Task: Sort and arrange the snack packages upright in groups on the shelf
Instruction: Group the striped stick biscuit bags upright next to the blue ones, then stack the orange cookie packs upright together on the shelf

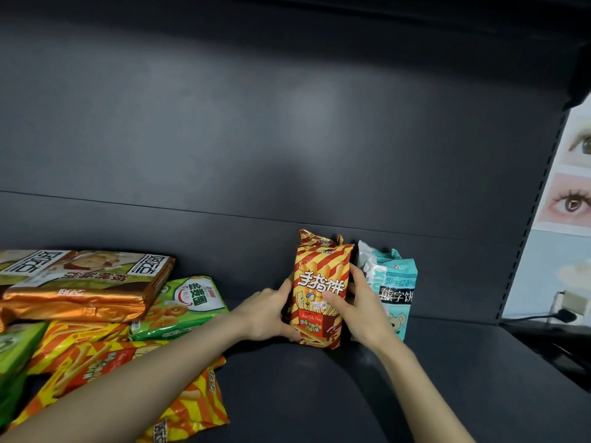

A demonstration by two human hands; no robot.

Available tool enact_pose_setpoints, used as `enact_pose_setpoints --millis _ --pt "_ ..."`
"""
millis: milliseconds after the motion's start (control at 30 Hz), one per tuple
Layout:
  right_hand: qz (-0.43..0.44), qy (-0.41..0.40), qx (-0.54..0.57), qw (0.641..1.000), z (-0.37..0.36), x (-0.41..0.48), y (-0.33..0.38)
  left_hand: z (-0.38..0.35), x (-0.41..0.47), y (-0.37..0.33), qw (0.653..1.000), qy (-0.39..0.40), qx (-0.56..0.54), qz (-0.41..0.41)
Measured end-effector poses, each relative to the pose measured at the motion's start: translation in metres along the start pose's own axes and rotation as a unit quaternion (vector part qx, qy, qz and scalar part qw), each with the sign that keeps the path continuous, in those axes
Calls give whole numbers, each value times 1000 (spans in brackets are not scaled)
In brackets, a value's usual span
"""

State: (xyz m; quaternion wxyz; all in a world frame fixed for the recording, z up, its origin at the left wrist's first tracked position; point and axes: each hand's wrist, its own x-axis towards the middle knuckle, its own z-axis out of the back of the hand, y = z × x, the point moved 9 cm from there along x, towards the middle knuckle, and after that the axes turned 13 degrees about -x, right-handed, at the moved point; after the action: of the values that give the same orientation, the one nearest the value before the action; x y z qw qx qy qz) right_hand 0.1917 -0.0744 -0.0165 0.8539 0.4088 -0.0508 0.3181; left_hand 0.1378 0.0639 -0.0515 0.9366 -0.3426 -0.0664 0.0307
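Note:
A red-and-yellow striped snack package point(319, 282) stands upright on the dark shelf point(319, 394), with a second striped pack just behind it. My left hand point(268, 311) grips its left side and my right hand point(361, 308) grips its right side, thumb across the front. Right beside it stands a teal-and-white package point(398, 289), with another light pack behind that. At the left lies a loose heap: more striped packs point(80, 356), green packs point(179, 308) and a stack of copper-wrapped packs point(80, 282), all lying flat.
The shelf's dark back panel point(287, 139) rises right behind the standing packs. A slotted upright point(531, 219) ends the shelf at the right, with a poster of eyes point(572, 199) and a cable beyond it.

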Motion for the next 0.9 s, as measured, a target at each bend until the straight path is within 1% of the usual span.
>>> enact_pose_setpoints --millis 200,400,500,600,733,900 --pt "-19 -5 -62 998 17 -8 2 12 -6 -4 994 25 101 25" --pt "17 5 -195 981 31 -32 16 21 -28 -24 987 21 156 28" --pt "43 15 -234 971 29 -45 23 27 -50 -31 984 -3 177 20" --pt "71 44 -252 964 15 -53 36 40 -79 -31 982 -32 187 16" --pt "112 78 -247 959 -13 -61 63 67 -122 -21 977 -73 200 34" --pt "169 93 -231 954 -47 -63 104 110 -169 6 974 -130 172 66"
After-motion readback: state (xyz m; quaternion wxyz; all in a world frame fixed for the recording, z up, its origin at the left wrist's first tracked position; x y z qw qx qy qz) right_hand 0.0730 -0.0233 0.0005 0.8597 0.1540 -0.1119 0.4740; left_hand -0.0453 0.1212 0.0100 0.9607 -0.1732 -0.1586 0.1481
